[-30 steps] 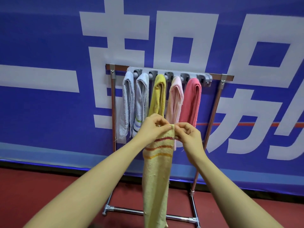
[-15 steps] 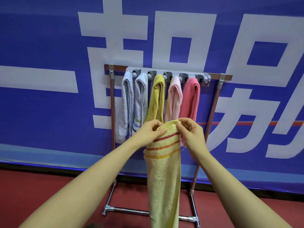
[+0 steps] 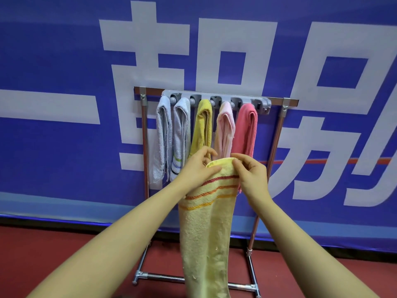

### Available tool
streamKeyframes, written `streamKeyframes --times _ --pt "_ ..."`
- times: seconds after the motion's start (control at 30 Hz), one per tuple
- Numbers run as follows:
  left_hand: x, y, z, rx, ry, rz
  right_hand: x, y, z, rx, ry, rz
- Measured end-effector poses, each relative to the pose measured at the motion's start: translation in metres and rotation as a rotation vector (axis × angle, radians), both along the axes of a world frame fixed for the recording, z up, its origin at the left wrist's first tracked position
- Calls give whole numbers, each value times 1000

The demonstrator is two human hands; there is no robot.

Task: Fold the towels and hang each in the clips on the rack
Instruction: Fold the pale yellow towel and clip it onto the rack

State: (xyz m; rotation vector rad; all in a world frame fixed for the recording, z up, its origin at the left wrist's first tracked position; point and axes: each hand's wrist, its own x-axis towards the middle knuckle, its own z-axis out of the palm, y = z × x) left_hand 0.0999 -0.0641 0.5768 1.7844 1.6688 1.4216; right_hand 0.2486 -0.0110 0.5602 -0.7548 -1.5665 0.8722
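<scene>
The pale yellow towel hangs with its long axis vertical, striped end up, folded top edge rounded between both hands in front of the rack. The left hand pinches the top edge from the left and the right hand from the right, fingers curled on the cloth, close together. Behind, five folded towels hang from the grey clip bar: two white, a mustard towel, a pink one, a coral towel. The held towel covers their lower ends.
</scene>
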Motion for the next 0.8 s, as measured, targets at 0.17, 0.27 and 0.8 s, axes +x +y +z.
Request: streamKeyframes --times 0.17,0.27,0.8 --pt "-12 -5 -6 22 98 -90 6 4 -2 31 7 -15" --pt "-16 -8 -12 4 86 -102 7 4 -2 49 17 -23" --pt "3 20 -16 -19 -110 -27 19 4 0 57 16 70"
